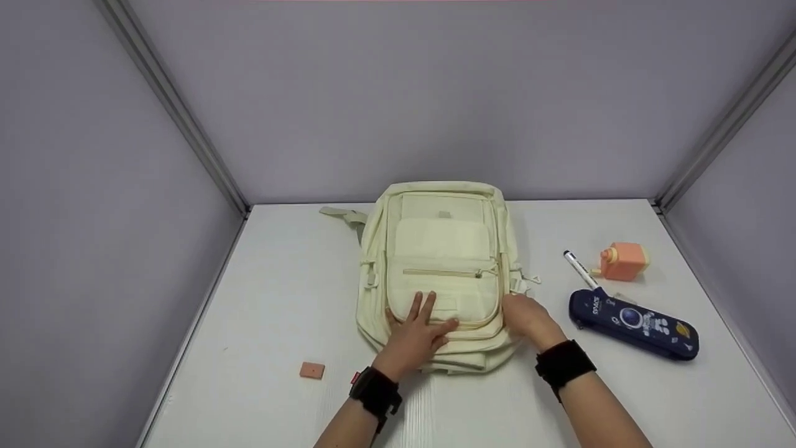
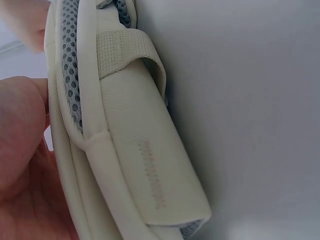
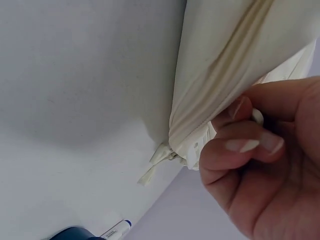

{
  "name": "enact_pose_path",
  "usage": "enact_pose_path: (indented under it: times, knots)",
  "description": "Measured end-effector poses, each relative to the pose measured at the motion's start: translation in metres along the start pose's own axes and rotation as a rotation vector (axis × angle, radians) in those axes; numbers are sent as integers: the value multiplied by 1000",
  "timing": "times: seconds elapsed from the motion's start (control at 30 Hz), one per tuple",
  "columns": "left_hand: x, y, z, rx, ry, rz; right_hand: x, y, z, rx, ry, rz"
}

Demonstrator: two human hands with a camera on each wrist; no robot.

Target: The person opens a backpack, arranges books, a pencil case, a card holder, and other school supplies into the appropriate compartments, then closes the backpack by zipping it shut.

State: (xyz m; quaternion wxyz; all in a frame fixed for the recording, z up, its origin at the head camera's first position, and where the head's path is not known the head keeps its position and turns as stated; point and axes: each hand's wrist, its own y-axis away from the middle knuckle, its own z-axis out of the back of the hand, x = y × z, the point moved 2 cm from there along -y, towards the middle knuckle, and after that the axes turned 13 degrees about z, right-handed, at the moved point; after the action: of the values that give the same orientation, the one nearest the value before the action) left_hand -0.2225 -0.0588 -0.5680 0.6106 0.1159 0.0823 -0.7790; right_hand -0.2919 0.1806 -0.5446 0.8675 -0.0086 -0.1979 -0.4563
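A cream backpack (image 1: 443,239) lies front side up on the white table. My left hand (image 1: 411,336) rests on its lower front pocket with the fingers spread. At the right edge of the bag, my right hand (image 1: 528,316) has its fingers curled. The right wrist view shows those fingers pinching a small pale zipper pull (image 3: 257,116) beside the bag's folded side seam (image 3: 225,80); most of the pull is hidden by the fingers. In the left wrist view, the bag's bottom edge and a webbing loop (image 2: 122,50) show beside my left hand.
Right of the bag lies a navy space-print pencil case (image 1: 634,325), with a white marker (image 1: 581,269) touching its far end. An orange pencil sharpener (image 1: 623,261) stands behind it. On the left is a small reddish-brown rectangular piece (image 1: 312,371). Grey panels (image 1: 435,93) enclose the table.
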Motion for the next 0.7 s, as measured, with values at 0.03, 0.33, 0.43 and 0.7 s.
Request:
enact_pose_path:
  times: [0.03,0.33,0.43,0.7]
  knots:
    - [0,-1,0,1,2,0,-1,-1,0,-1,0,1]
    - [0,-13,1,5,-5,22,-8,-11,3,-8,-28,-42]
    - [0,-16,-1,4,-1,32,-10,-13,3,-9,-18,-36]
    - [0,-17,-5,-15,-14,34,-15,-4,-1,-75,-71,1]
